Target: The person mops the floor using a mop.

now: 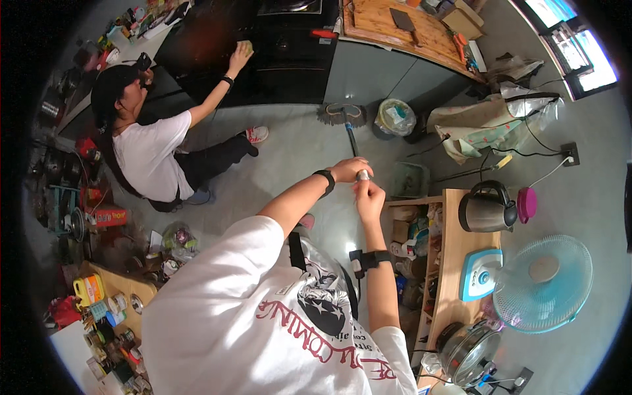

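Both of my hands are closed around the upper end of a mop handle [351,139], one close by the other. My left hand [351,170], with a black band at the wrist, wraps the pole near its pale tip. Just to the right and nearer, my right hand [370,197] grips by the same end; its fingers partly hide the handle. Away from me the dark pole runs down to a mop head [342,115] with a grey fringe, lying on the floor by the dark cabinet front.
A lined bin [395,117] stands right of the mop head. A green-grey tub [408,180] sits beside the wooden shelf [454,263], which bears a kettle [487,207] and a fan [543,283]. At left, a co-worker [148,151] holds a sponge [245,48] against the black cabinet front.
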`<state>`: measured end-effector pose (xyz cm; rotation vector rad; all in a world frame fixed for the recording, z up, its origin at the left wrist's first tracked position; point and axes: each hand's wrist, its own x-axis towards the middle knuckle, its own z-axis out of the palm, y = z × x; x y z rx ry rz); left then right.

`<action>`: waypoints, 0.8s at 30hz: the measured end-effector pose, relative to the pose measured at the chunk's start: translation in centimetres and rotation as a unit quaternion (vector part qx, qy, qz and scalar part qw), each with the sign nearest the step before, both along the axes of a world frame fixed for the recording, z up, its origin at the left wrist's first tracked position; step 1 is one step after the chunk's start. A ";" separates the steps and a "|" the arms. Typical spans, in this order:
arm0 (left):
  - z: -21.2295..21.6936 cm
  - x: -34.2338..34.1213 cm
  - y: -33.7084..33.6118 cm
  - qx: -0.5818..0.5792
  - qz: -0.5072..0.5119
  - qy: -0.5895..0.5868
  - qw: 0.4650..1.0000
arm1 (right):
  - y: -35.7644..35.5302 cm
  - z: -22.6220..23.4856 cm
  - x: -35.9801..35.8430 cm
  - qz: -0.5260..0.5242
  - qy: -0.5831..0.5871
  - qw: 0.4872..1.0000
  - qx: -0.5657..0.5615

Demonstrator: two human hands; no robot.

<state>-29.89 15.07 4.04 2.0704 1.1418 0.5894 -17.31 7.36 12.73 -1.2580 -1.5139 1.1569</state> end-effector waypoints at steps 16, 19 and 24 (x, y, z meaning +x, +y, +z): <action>0.5 16.8 -20.2 0.011 -0.235 -0.088 0.968 | -23.9 4.5 16.4 -0.154 -0.073 0.980 -0.101; 3.0 21.6 -26.7 -0.045 -0.313 -0.094 0.944 | -31.4 6.9 21.0 -0.205 -0.054 0.965 -0.152; 7.1 29.6 -36.1 -0.151 -0.447 -0.197 0.860 | -42.3 11.2 27.3 -0.417 0.023 0.904 -0.090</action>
